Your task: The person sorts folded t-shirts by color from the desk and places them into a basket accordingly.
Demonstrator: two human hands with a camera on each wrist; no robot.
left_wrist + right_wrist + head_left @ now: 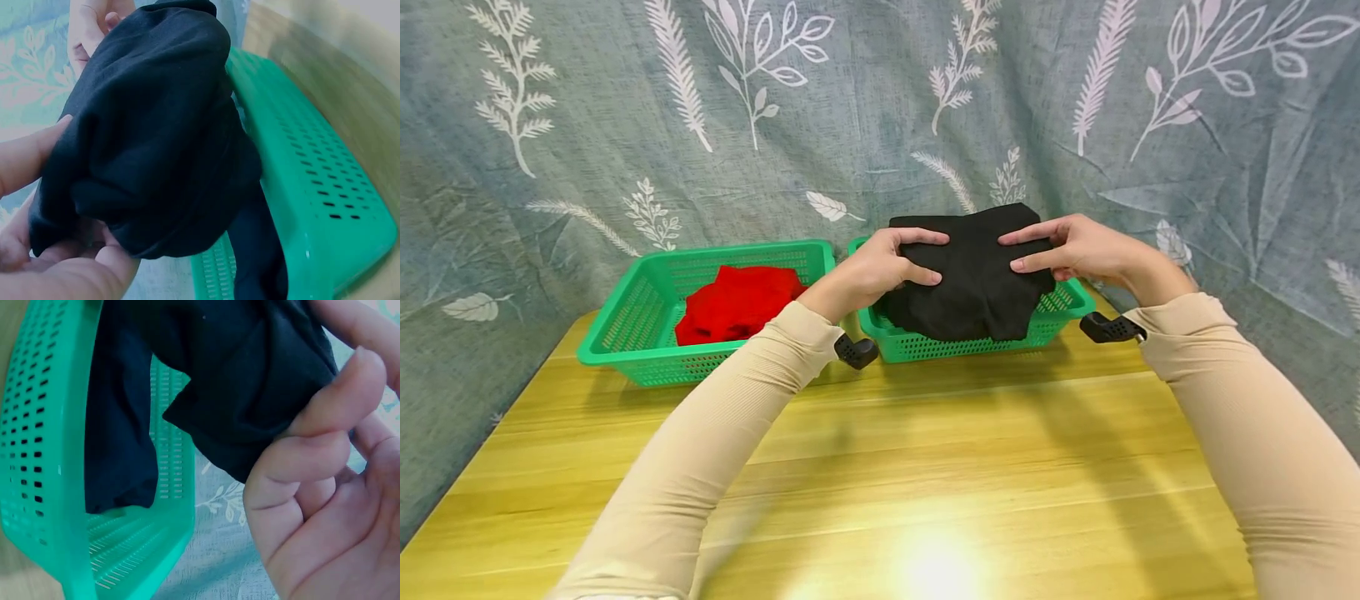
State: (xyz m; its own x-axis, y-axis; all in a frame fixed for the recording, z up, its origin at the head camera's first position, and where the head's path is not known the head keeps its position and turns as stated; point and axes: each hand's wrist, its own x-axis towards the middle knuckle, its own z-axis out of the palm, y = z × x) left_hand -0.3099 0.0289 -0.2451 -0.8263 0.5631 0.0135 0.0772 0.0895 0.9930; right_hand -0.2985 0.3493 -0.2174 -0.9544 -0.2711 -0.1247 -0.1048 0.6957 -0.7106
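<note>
A black cloth garment (973, 275) with a wide straight upper edge is held over the right green basket (917, 347). My left hand (880, 262) grips its left side, thumb and index finger on the front and other fingers tucked behind. On the opposite side my right hand (1078, 250) pinches the cloth between thumb and fingers. In the right wrist view, the held fabric (244, 381) hangs in folds from the curled fingers. More black cloth (122, 425) lies down inside the basket below it.
To the left stands another green basket (617, 358), with a red cloth (741, 300) heaped in it. Both baskets sit at the back of a wooden table (850, 467), close to a patterned blue-grey curtain (865, 108).
</note>
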